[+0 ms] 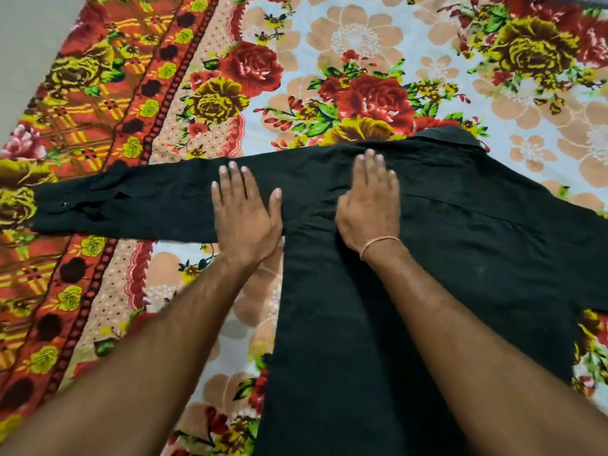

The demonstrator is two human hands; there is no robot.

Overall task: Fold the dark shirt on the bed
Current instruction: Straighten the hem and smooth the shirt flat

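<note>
Fingers [241,174] of left hand [245,215]: spread wide, flat on sleeve [138,200], holding nothing. Fingers of right hand [370,202]: likewise spread, palm down on shirt [427,258] near shoulder seam; thread band [378,245] at wrist.

Shirt: dark, laid out on bed [362,37], collar [450,136] at far side, body running toward viewer, left sleeve stretched straight out to cuff [62,205] with button showing. Other sleeve running off right edge, mostly out of view.

Step in hand, judged: smoothing and flattening before first fold; no fold made yet. Next move, judged: pinch sleeve or side edge and carry across body, keeping cloth flat.

Around: floral bedsheet, red and yellow roses, patterned border at left. Nothing lying in path of fold; faint creases near armpit likely to need pressing.
</note>
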